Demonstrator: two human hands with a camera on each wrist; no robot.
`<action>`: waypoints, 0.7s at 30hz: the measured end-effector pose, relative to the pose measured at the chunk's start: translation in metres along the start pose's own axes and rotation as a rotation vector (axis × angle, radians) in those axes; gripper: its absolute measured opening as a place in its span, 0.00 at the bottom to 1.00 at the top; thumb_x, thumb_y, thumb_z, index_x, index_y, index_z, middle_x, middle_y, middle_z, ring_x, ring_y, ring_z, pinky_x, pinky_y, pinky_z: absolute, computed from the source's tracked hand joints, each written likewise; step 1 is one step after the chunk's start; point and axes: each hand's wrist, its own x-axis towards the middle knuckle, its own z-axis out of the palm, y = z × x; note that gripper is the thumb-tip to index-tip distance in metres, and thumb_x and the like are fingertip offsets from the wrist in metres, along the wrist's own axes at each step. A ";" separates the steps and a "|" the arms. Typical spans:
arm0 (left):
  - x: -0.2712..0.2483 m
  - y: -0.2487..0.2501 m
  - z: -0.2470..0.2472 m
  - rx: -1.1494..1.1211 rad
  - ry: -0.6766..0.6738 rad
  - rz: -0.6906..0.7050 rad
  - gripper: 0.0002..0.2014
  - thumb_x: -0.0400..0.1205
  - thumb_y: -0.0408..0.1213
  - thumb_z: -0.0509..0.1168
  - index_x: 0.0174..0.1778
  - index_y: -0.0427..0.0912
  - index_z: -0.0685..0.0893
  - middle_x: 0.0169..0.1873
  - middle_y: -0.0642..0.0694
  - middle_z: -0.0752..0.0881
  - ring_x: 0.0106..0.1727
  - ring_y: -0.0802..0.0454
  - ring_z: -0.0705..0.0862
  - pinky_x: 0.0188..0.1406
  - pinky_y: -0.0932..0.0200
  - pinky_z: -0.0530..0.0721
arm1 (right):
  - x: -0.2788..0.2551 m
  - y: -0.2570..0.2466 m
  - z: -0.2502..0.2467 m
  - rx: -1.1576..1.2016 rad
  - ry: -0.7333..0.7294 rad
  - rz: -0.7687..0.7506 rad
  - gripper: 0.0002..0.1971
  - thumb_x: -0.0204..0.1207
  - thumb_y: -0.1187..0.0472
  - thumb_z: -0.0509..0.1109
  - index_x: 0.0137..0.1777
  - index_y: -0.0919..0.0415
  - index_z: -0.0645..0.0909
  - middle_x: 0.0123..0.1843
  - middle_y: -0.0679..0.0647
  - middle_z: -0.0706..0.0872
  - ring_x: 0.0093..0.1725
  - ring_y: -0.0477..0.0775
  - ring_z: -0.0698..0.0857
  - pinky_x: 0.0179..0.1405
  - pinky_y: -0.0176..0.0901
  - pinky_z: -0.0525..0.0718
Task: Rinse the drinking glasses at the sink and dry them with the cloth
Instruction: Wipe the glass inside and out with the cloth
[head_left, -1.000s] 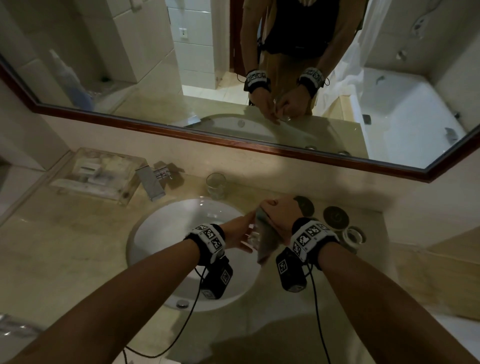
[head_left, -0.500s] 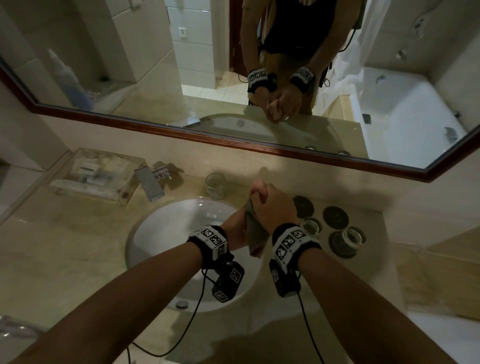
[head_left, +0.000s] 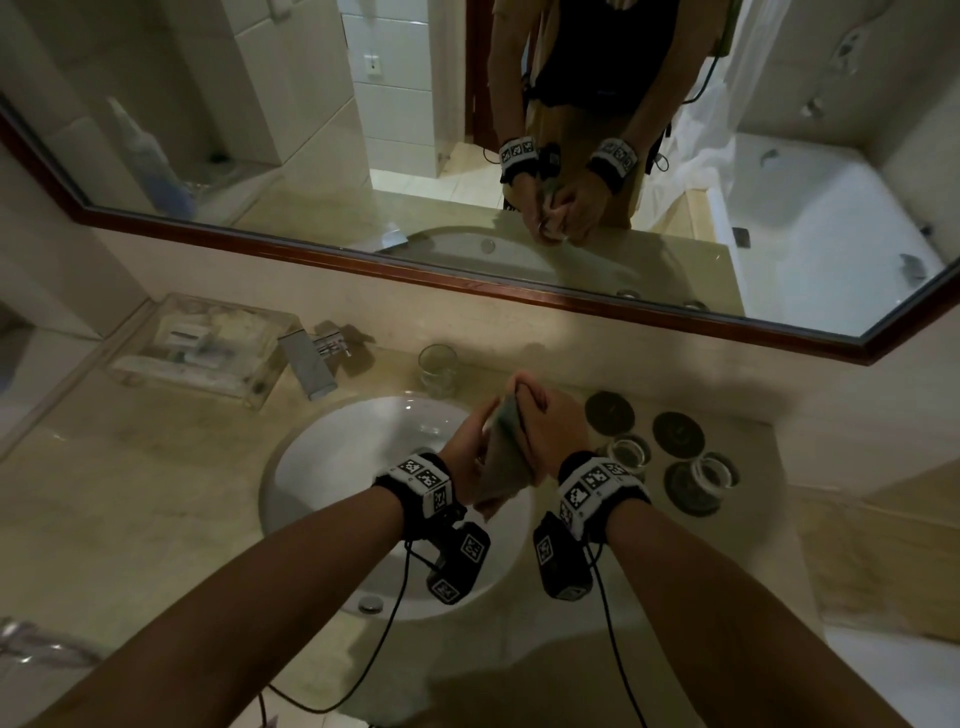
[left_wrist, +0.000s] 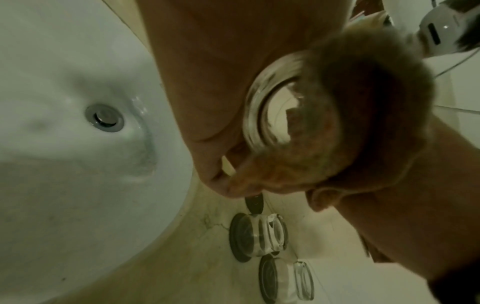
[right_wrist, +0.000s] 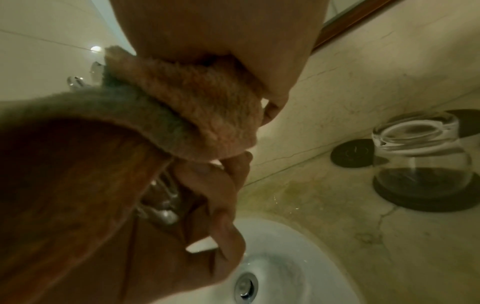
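Over the right side of the white sink, my left hand grips a clear drinking glass round its side. My right hand grips a grey-brown cloth and presses it against the glass; the cloth covers much of the glass. In the right wrist view the cloth bunches under my right palm, and the left fingers curl round the glass. The head view hides the glass behind cloth and hands.
Another glass stands upright behind the basin. Two glasses sit upside down on dark coasters at the right, with two bare coasters behind them. The tap and a clear tray are at the left.
Both hands rose and moved towards the wall with the glass and cloth, and the right hand turned over the top. Since half a second ago they have barely shifted.
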 end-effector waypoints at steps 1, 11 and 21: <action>-0.002 0.000 0.002 0.021 -0.007 -0.026 0.40 0.70 0.77 0.54 0.49 0.40 0.84 0.41 0.39 0.83 0.35 0.46 0.78 0.35 0.61 0.76 | 0.002 0.000 -0.001 -0.040 -0.020 0.001 0.20 0.87 0.52 0.56 0.31 0.54 0.71 0.30 0.49 0.76 0.28 0.46 0.73 0.31 0.33 0.72; -0.005 0.004 0.010 0.217 0.109 -0.044 0.38 0.76 0.74 0.49 0.66 0.47 0.80 0.65 0.37 0.82 0.67 0.38 0.79 0.62 0.45 0.80 | 0.007 -0.007 -0.013 -0.496 -0.193 -0.114 0.20 0.85 0.52 0.56 0.34 0.59 0.75 0.33 0.55 0.77 0.35 0.55 0.77 0.39 0.48 0.78; -0.005 -0.001 0.022 -0.140 0.009 0.107 0.27 0.84 0.56 0.50 0.49 0.37 0.84 0.41 0.37 0.88 0.44 0.43 0.86 0.46 0.50 0.85 | -0.002 -0.013 0.003 -0.399 -0.007 -0.253 0.16 0.85 0.51 0.57 0.36 0.55 0.73 0.30 0.49 0.76 0.31 0.50 0.75 0.32 0.37 0.73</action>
